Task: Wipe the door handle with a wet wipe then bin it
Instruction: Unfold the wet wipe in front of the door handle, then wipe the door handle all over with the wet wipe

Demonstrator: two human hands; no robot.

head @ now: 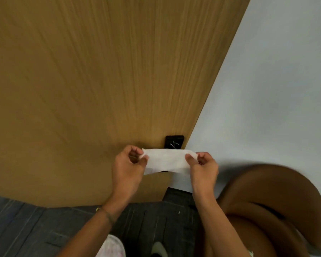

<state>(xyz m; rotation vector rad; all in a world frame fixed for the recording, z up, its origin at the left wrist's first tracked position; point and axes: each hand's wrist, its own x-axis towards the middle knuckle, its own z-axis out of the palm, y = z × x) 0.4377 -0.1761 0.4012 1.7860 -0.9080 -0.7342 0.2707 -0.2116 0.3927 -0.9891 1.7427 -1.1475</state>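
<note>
A white wet wipe (168, 160) is stretched flat between both hands in front of the wooden door (100, 80). My left hand (127, 170) pinches its left end and my right hand (204, 170) pinches its right end. Just behind the wipe, near the door's right edge, sits a black lock plate (174, 141); the wipe hides its lower part and any handle lever.
A pale wall (276, 89) runs to the right of the door. A brown rounded object (272, 204), blurred, stands low on the right beside my right forearm. Dark plank flooring (26, 229) lies below, with feet showing at the bottom edge.
</note>
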